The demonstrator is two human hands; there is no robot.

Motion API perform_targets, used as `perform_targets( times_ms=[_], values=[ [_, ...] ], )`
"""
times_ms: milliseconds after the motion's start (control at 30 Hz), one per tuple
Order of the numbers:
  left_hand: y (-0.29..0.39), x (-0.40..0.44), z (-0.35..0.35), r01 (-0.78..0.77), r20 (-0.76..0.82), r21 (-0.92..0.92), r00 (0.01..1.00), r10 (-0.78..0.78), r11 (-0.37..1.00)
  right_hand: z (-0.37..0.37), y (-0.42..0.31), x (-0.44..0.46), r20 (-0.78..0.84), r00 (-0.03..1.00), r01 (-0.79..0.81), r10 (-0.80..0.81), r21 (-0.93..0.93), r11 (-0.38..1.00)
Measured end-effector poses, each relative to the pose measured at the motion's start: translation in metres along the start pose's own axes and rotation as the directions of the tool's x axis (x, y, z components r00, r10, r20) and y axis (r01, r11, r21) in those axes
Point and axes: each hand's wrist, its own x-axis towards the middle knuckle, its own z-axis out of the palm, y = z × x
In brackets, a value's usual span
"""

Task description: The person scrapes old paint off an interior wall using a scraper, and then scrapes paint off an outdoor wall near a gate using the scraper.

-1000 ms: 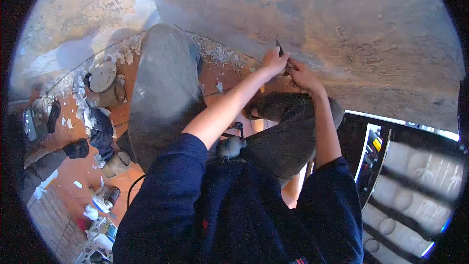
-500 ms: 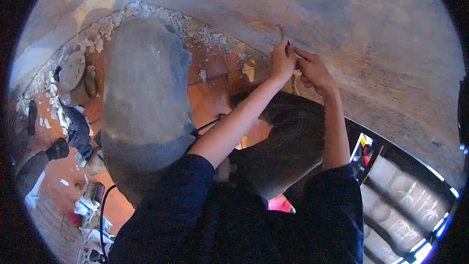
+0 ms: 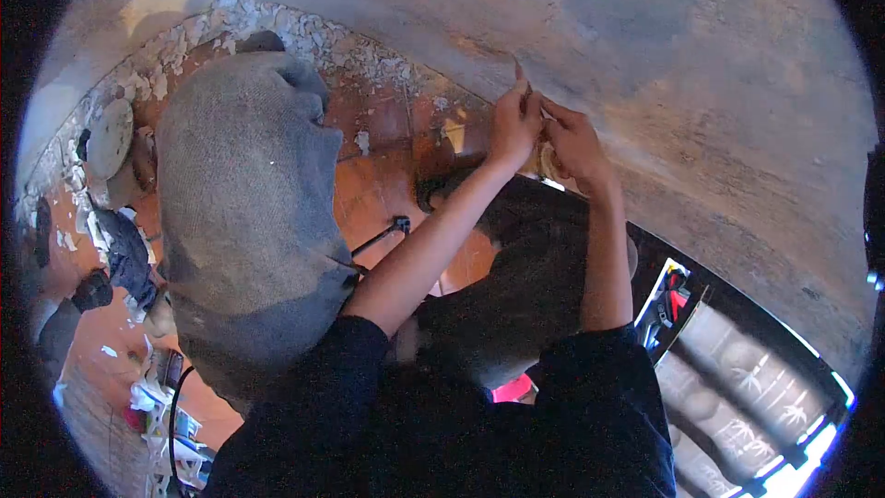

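My left hand (image 3: 514, 127) is raised in front of the worn wall (image 3: 627, 83), its fingers closed. A thin pointed end sticks up past its fingertips near the wall; I cannot make out whether it is a fingertip or a tool. Close against it on the right is my right hand (image 3: 577, 149), fingers bent inward and thumb side toward the left hand. Whatever lies between the two hands is too small and dark to name. Below them are my bent legs in grey trousers (image 3: 249, 166).
Peeled paint flakes (image 3: 373, 65) line the foot of the wall on terracotta tiles (image 3: 364, 189). At left lie a round pale disc (image 3: 111, 138) and dark cloth (image 3: 129, 254). A bamboo-patterned padded seat (image 3: 737, 397) stands at lower right, a black cable (image 3: 173, 424) at lower left.
Both hands appear slightly further left in view, and the right hand's fingers have curled in closer to the left hand. The camera view has shifted a little; my raised knee sits further left.
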Motion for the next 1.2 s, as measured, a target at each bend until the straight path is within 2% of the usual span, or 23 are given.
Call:
perform_targets(
  times_ms=[67,100,167,200,267,300,333,400,467,533,633,733,800,833,867,900,1000,1067,1200],
  values=[
    [0.005,-0.006,0.002,-0.119,0.043,0.032,0.992,0.118,0.992,-0.007,-0.018,-0.016,-0.043,0.981,-0.184,0.190,0.117,0.976],
    [0.009,-0.003,0.000,-0.121,0.041,0.035,0.992,0.119,0.992,-0.008,-0.015,-0.014,-0.040,0.982,-0.181,0.187,0.117,0.976],
    [0.013,-0.001,-0.004,0.159,0.242,0.123,0.953,-0.185,0.980,-0.010,-0.001,-0.010,0.011,0.999,-0.032,0.033,-0.093,0.995],
    [0.009,-0.001,-0.005,0.164,0.251,0.127,0.949,-0.192,0.978,-0.006,0.005,-0.004,0.007,0.999,-0.043,0.043,-0.086,0.995],
    [-0.009,0.001,-0.002,-0.003,0.086,0.052,0.996,-0.002,0.999,0.007,0.019,0.011,-0.083,0.996,0.030,-0.041,-0.132,0.991],
    [-0.011,0.004,0.000,0.049,0.088,-0.037,0.995,-0.046,0.998,0.011,0.014,0.008,-0.095,0.995,0.014,-0.015,-0.011,1.000],
    [-0.012,0.001,0.002,0.046,0.088,-0.038,0.995,-0.043,0.998,0.007,0.010,0.001,-0.097,0.995,0.016,-0.017,-0.011,1.000],
    [-0.008,-0.004,0.003,-0.046,0.114,0.079,0.993,0.037,0.996,-0.003,-0.005,-0.015,-0.077,0.997,-0.004,0.010,0.085,0.996],
    [0.000,0.001,0.003,-0.059,0.129,0.086,0.991,0.048,0.994,-0.010,-0.003,-0.010,-0.081,0.997,-0.014,0.018,0.041,0.999],
    [-0.005,-0.001,0.002,-0.061,0.160,0.100,0.986,0.045,0.993,-0.007,-0.004,-0.008,-0.088,0.995,-0.042,0.043,0.010,0.999],
    [-0.008,0.003,0.002,0.014,0.027,-0.081,1.000,-0.012,0.997,0.001,-0.007,-0.002,-0.055,0.996,-0.068,0.070,0.025,0.997],
    [-0.004,0.001,0.005,0.017,0.094,0.027,0.995,-0.019,0.999,-0.001,-0.011,-0.013,-0.116,0.993,-0.009,0.006,-0.025,1.000],
    [-0.001,0.001,0.005,-0.014,0.103,0.033,0.995,0.010,0.999,-0.009,-0.018,-0.022,-0.074,0.990,-0.110,0.118,0.110,0.988],
    [0.001,0.000,0.005,-0.044,0.121,0.042,0.992,0.039,0.998,-0.007,-0.014,-0.016,-0.072,0.990,-0.116,0.124,0.110,0.987],
    [-0.006,-0.001,0.004,-0.037,0.128,0.043,0.991,0.031,0.998,-0.004,-0.007,-0.007,-0.097,0.992,-0.077,0.079,0.025,0.997],
    [-0.022,0.001,0.005,-0.028,0.116,0.039,0.993,0.023,0.999,-0.002,0.000,-0.004,-0.120,0.992,-0.040,0.033,-0.060,0.997],
    [-0.032,0.003,0.009,-0.082,0.062,0.054,0.995,0.079,0.995,0.002,0.000,-0.006,-0.064,0.997,-0.032,0.033,0.016,0.999],
    [-0.010,0.001,0.003,0.003,0.100,0.045,0.995,-0.007,0.999,-0.004,-0.015,-0.017,-0.078,0.995,-0.058,0.058,0.007,0.998],
    [-0.006,0.004,0.004,0.055,0.172,-0.022,0.984,-0.050,0.998,-0.013,-0.005,-0.008,-0.103,0.992,-0.067,0.068,0.017,0.998]
  ],
)
